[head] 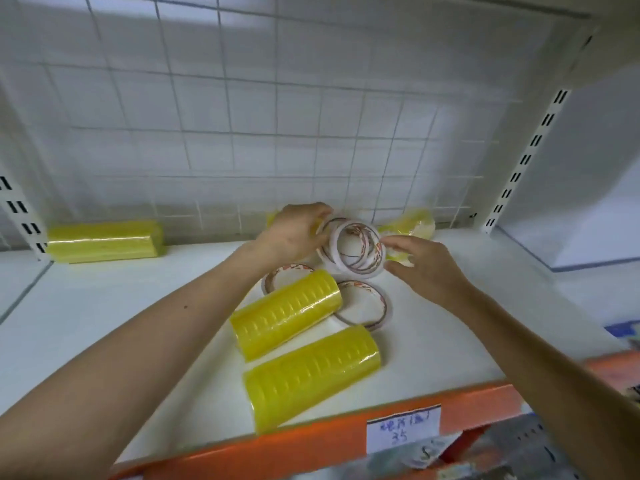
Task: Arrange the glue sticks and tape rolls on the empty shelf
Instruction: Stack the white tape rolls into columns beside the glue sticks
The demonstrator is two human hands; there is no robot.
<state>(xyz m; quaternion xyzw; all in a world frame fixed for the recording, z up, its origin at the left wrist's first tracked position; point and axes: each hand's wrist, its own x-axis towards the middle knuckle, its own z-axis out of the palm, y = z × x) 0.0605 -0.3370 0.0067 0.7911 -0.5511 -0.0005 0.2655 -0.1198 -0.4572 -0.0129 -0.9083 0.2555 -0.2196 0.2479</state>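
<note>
A single wide-angle camera, worn on the person's head, looked forward and down onto the white shelf (pixel 104 306) from above its orange front edge (pixel 277 448). It faced the wire grid back panel (pixel 242 116) and sat close, within arm's reach. Straight lines bowed toward the frame's edges.

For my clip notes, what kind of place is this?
Probably a stationery shop: a display shelf with an orange front rail, a handwritten price tag, and wrapped yellow tape packs near white tape rolls the left hand and right hand hold.
</note>
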